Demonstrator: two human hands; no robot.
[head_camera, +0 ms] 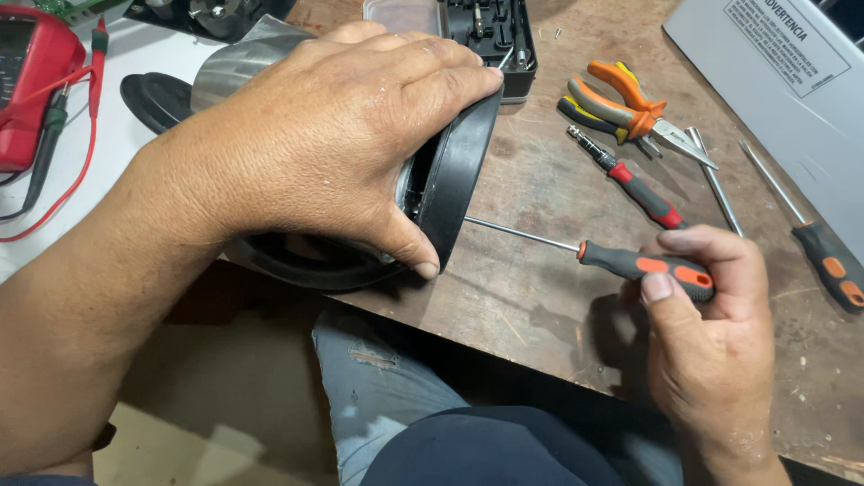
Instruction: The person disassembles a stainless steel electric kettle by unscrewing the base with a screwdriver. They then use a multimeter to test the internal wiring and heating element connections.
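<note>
My left hand (306, 144) wraps over a steel appliance body (236, 65) lying on its side, thumb pressed on its black plastic base ring (459, 171). My right hand (711, 333) holds a screwdriver (643, 265) with a grey and orange handle. Its thin shaft (517, 231) runs left into the underside of the black base. The tip is hidden inside the base.
On the brown workbench (540, 297) lie orange-handled pliers (630, 103), a red and black screwdriver (634, 184), another orange-grip screwdriver (823, 252) and a bare metal rod (715, 180). A black bit case (495, 36) sits behind, a red multimeter (31, 76) far left, a grey box (783, 90) right.
</note>
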